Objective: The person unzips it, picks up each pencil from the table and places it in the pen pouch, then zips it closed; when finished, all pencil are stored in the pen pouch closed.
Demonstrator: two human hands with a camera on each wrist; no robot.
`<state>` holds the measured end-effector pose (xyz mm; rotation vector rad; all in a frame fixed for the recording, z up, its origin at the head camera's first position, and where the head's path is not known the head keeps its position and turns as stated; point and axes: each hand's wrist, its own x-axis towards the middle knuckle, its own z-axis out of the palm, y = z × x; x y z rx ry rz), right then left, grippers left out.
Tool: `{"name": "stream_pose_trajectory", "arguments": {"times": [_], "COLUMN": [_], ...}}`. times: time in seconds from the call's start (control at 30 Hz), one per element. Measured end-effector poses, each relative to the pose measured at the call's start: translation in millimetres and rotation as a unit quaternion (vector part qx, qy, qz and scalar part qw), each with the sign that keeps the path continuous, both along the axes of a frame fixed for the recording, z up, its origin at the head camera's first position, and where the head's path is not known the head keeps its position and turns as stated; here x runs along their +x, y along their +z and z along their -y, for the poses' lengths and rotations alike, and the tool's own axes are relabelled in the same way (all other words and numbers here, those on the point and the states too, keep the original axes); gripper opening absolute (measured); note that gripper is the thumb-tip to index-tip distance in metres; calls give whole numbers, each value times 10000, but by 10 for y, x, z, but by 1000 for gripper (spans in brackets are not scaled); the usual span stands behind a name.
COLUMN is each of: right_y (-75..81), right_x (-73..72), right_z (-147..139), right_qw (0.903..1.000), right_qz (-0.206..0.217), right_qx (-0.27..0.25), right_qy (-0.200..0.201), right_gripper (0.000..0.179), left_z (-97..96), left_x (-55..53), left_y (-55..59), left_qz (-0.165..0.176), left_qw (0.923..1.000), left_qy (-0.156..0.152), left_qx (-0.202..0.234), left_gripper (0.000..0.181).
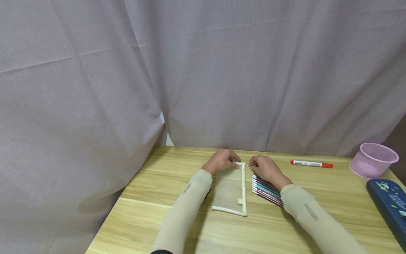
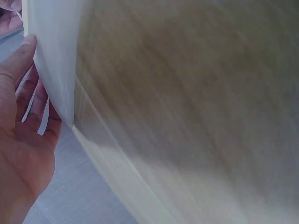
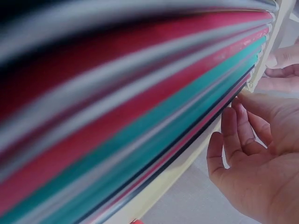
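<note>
A translucent zip pouch with cream edging lies on the table, its zipper side to the right. My left hand grips the pouch's far edge; in the left wrist view the thumb lies on the pale edge, with the fingers at its far side. At the zipper's far end, my right hand pinches the small zipper pull between thumb and index finger, the other fingers loosely bent. Right beside the pouch lies a row of red, teal and dark pencils, partly under the right wrist.
A red-capped white marker lies at the back right. Farther right are a pink mesh pen cup and a dark blue pencil case. Grey curtain hangs along the table's back and left.
</note>
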<state>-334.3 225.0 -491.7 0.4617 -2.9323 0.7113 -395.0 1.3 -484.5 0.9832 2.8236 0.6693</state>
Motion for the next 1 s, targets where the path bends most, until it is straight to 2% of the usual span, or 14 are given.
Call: {"name": "stream_pose_trajectory", "arguments": {"times": [0.23, 0.4, 0.5, 0.6, 0.8, 1.0], "right_y": [44, 100, 149, 191, 232, 237], "right_x": [48, 124, 175, 230, 369, 530], "right_z": [6, 77, 152, 212, 273, 330], "right_qw": [9995, 9971, 9952, 9941, 9926, 9858], "right_qz": [-236, -571, -750, -877, -1065, -1559], "right_qx": [-160, -505, -627, -638, -586, -607], "right_qy": [-131, -67, 38, 68, 39, 133], "right_gripper": [3, 7, 7, 6, 7, 8], "left_z": [6, 103, 163, 193, 219, 262], "left_x": [5, 32, 56, 88, 186, 260], "left_y": [23, 102, 183, 258, 350, 455], "left_qz": [116, 559, 726, 742, 1098, 1357], "left_qw": [9995, 9951, 9915, 9903, 9855, 9806], "left_qy": [-196, -208, -329, -530, -747, -1029], "left_qx": [201, 787, 1028, 1049, 1061, 966], "left_gripper": [23, 24, 24, 21, 16, 13]}}
